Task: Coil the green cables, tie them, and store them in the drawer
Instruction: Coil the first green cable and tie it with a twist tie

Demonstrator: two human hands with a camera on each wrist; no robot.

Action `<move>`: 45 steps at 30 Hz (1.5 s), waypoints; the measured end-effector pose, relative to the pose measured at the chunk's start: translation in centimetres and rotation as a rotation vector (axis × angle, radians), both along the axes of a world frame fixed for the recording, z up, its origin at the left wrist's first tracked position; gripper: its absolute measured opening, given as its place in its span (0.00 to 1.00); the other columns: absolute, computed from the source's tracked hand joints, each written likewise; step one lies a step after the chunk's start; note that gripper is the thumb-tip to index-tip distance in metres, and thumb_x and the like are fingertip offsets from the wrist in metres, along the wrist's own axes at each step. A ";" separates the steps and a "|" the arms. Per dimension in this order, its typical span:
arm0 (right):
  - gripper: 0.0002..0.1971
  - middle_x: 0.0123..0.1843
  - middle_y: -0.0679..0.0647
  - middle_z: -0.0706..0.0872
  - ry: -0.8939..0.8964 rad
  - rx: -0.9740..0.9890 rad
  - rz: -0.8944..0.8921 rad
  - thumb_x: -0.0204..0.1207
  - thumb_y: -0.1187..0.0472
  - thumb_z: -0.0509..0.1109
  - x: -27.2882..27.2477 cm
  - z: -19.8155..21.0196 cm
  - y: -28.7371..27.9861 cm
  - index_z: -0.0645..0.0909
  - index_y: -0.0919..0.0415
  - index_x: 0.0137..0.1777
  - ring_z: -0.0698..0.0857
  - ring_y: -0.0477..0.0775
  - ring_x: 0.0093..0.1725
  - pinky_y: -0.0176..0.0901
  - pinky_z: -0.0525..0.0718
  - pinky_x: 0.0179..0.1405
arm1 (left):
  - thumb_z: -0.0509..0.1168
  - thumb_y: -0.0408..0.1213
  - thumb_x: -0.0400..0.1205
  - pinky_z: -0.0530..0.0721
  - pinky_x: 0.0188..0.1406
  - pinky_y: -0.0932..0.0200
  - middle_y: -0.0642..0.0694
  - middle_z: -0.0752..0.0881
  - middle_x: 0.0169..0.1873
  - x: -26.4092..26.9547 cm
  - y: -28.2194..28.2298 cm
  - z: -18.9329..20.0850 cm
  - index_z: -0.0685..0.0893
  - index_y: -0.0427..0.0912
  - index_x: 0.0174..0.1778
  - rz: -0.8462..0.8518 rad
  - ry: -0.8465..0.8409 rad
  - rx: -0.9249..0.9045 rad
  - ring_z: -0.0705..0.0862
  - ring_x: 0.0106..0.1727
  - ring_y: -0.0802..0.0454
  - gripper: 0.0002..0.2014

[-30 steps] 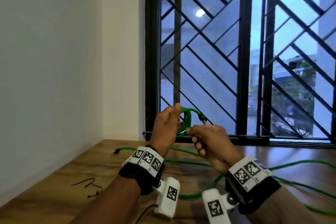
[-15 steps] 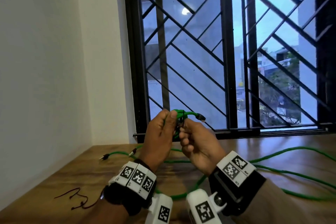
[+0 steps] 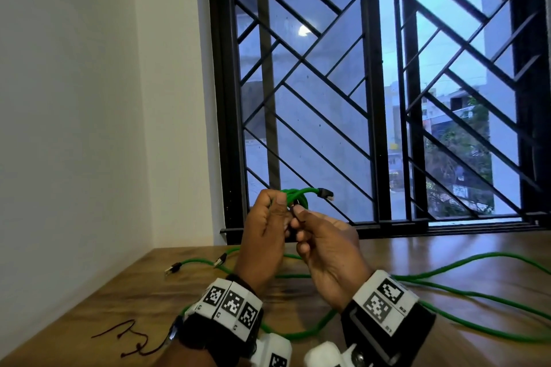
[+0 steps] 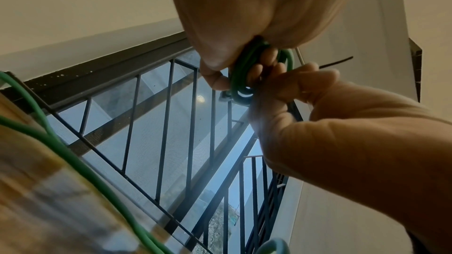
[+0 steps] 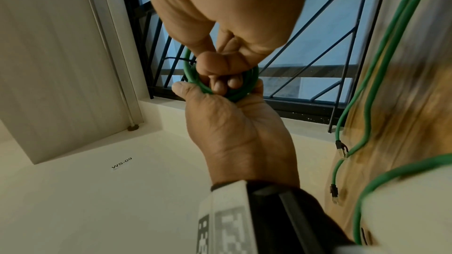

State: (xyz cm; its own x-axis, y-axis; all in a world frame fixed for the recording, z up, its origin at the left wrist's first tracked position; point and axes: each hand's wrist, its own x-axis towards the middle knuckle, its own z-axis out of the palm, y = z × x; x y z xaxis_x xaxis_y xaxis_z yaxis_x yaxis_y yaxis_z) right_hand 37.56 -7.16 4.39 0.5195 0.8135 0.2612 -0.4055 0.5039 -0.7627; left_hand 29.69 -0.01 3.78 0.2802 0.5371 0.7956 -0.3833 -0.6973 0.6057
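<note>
A small green cable coil (image 3: 298,197) is held up in front of the window, its dark connector (image 3: 325,193) sticking out to the right. My left hand (image 3: 275,202) grips the coil (image 4: 238,76) with thumb and curled fingers. My right hand (image 3: 296,213) presses in from the right. Its fingertips pinch a thin black tie (image 4: 337,62) at the coil (image 5: 195,79). In the right wrist view the tie (image 5: 176,59) crosses the coil's far side. Most of the coil is hidden by the fingers.
Loose green cables (image 3: 447,272) sprawl over the wooden table (image 3: 125,295), with two plug ends (image 3: 173,268) at the left. A dark twist tie (image 3: 131,340) lies near the table's front left. A white wall stands to the left, and the barred window (image 3: 384,98) is behind.
The hands have closed together around the coil, so its loop shows less. The right fingertips have moved up against the left thumb. The view has swung slightly.
</note>
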 end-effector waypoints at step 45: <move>0.06 0.31 0.55 0.91 -0.239 -0.088 -0.365 0.83 0.66 0.75 0.3 -1.4 0.9 0.93 0.64 0.45 0.85 0.44 0.25 0.35 0.78 0.20 | 0.77 0.39 0.80 0.91 0.47 0.60 0.50 0.92 0.45 0.3 0.7 -0.4 0.87 0.41 0.54 0.260 0.017 0.095 0.92 0.46 0.57 0.10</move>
State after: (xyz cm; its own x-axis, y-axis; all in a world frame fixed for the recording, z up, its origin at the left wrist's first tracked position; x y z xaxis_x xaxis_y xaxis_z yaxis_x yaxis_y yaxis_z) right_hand 37.88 -6.29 2.95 0.7105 0.6124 0.3467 -0.0204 0.5103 -0.8598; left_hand 30.00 0.70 3.43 0.1563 0.5159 0.8423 -0.1740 -0.8250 0.5376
